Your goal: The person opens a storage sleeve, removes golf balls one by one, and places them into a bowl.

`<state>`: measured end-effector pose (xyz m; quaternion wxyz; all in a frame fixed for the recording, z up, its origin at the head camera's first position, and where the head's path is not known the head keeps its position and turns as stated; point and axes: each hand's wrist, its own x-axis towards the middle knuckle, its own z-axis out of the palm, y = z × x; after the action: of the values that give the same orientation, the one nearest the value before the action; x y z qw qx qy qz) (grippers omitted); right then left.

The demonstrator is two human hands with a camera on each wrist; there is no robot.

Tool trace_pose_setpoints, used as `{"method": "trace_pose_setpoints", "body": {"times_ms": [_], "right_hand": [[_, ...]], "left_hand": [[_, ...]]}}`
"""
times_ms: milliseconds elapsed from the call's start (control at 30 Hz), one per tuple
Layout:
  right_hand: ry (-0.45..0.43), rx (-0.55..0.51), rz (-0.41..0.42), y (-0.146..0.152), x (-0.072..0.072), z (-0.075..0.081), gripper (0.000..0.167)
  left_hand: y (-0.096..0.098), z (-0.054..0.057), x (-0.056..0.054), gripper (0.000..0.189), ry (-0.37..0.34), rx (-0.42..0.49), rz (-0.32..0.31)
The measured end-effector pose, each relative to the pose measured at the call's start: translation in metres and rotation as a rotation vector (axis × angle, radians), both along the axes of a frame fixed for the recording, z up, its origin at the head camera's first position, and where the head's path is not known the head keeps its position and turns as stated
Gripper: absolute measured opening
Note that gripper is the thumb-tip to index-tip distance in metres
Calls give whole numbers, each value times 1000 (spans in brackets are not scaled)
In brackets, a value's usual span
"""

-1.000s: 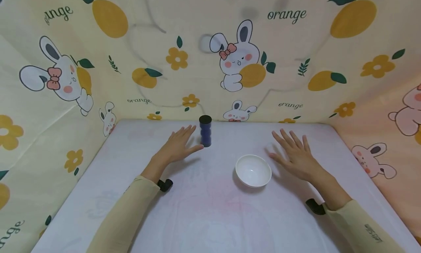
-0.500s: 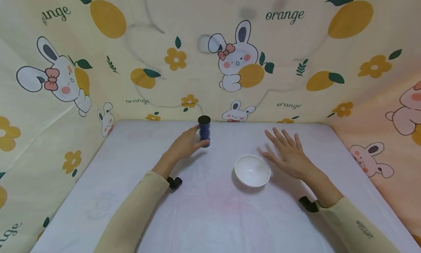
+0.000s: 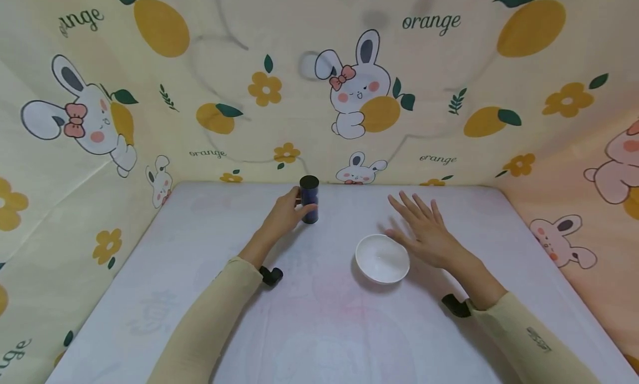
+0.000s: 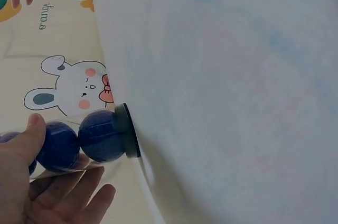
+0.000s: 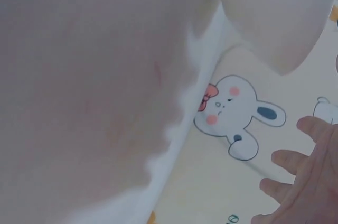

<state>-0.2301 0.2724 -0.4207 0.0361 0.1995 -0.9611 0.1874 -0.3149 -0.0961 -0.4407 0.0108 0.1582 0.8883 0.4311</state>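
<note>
Creased, rabbit-printed cloth (image 3: 299, 129) backs the pale table (image 3: 299, 328), where a glossy, round white bowl (image 3: 382, 259) sits just beside the right hand (image 3: 426, 240), its fingers spread apart — near the far edge, the left hand (image 3: 282, 215) curls round an upright clear tube (image 3: 312, 196), black-capped and stacked with blue balls (image 4: 101, 137)

Clear glossy plastic-looking tube (image 3: 310, 197), smooth blue balls (image 4: 101, 137), smooth glossy white bowl (image 3: 382, 259), matt cloth sleeves (image 3: 212, 317)

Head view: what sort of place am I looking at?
Probably a makeshift recording booth: a white table, a rabbit-and-orange printed backdrop on its left, right and far sides, and a black device at each wrist.
</note>
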Motion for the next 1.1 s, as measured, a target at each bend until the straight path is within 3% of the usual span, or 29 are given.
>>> {"method": "trace_pose_setpoints", "body": {"times_ms": [267, 633, 1100], "right_hand": [[-7, -18, 27, -12, -4, 5, 83], [9, -36, 86, -30, -11, 8, 82], [19, -76, 111, -47, -16, 13, 87]], "left_hand": [[-1, 4, 6, 60, -6, 13, -4], [-2, 7, 15, 56, 53, -36, -16], [-2, 14, 33, 62, 131, -66, -98]]}}
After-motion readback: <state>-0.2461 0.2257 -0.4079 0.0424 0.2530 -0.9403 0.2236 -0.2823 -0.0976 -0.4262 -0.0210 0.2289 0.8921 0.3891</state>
